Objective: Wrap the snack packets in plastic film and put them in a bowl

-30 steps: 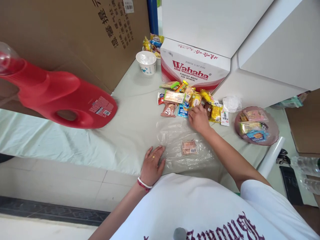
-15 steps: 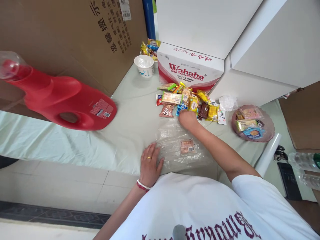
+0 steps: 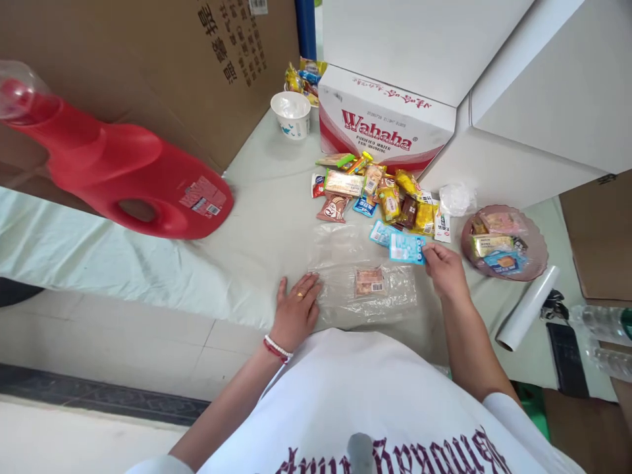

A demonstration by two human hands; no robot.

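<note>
My right hand [image 3: 445,268] pinches the right end of a light blue packet [image 3: 407,247], held over the near side of a pile of snacks [image 3: 390,203]. Another light blue packet lies partly behind it. My left hand [image 3: 296,311] rests flat, fingers spread, at the left edge of a clear plastic bag [image 3: 336,296]. On that bag's sheet sits a pinkish-brown packet [image 3: 369,282] with a barcode. The pile holds several wrapped snacks in yellow, brown, blue and green.
A Wahaha box [image 3: 385,125] stands behind the pile, a paper cup [image 3: 291,115] to its left. At right are a pink glass plate [image 3: 536,260] of snacks, a white roll [image 3: 528,309] and a black phone [image 3: 567,359]. A red bottle [image 3: 172,191] is at left.
My right hand has moved right and toward me out of the pile, bringing the light blue packet with it. My left hand stays at the bag's left edge.
</note>
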